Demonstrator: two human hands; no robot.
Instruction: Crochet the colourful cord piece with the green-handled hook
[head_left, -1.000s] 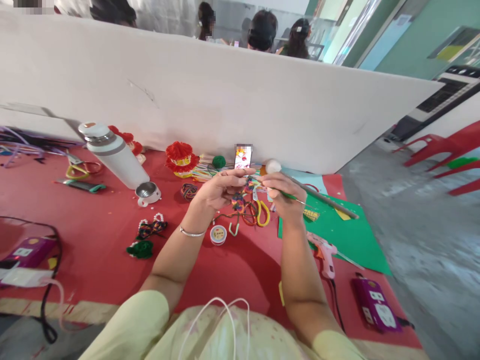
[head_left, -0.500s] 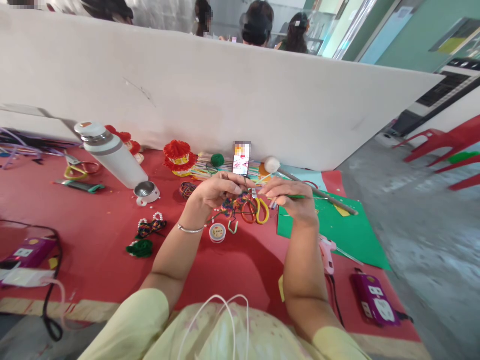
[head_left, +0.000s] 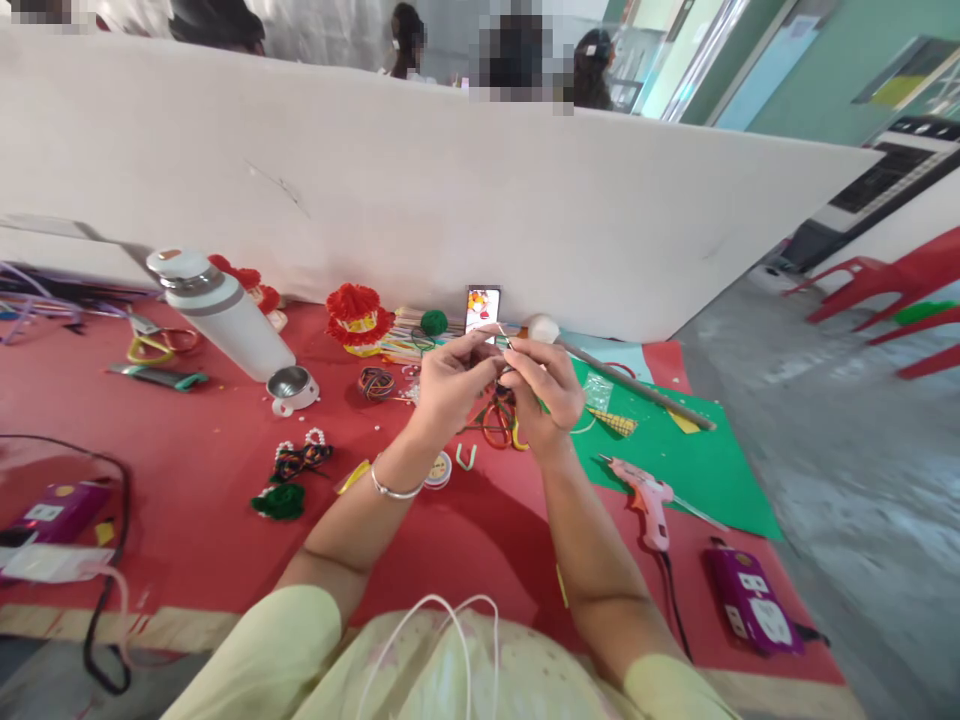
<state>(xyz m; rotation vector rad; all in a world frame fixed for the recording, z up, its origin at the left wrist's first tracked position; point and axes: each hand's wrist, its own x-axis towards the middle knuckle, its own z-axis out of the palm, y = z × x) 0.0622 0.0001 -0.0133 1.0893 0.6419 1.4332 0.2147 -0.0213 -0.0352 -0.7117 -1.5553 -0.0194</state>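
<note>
My left hand (head_left: 456,382) and my right hand (head_left: 546,388) meet above the middle of the red table, fingers pinched close together. A thin pale stick or hook (head_left: 504,335) shows at their fingertips. What my left hand grips is mostly hidden behind its fingers. Just beneath the hands lie scissors with red and yellow handles (head_left: 498,424), partly covered. A small round spool (head_left: 438,470) sits beside my left wrist, with a bent pale green piece (head_left: 466,458) to its right. Behind the hands a phone (head_left: 482,305) leans upright with a lit screen.
On the left stand a white bottle (head_left: 229,320) and a metal cup (head_left: 292,388). A pink glue gun (head_left: 646,500) lies at the right, partly over green sheet (head_left: 720,470), near a purple box (head_left: 752,600). Behind is a white partition (head_left: 450,180), with people beyond.
My right hand has moved left, close against my left hand, uncovering the glue gun and a yellow patterned cone. My left hand has shifted slightly right. The colourful yarn piece is now largely hidden.
</note>
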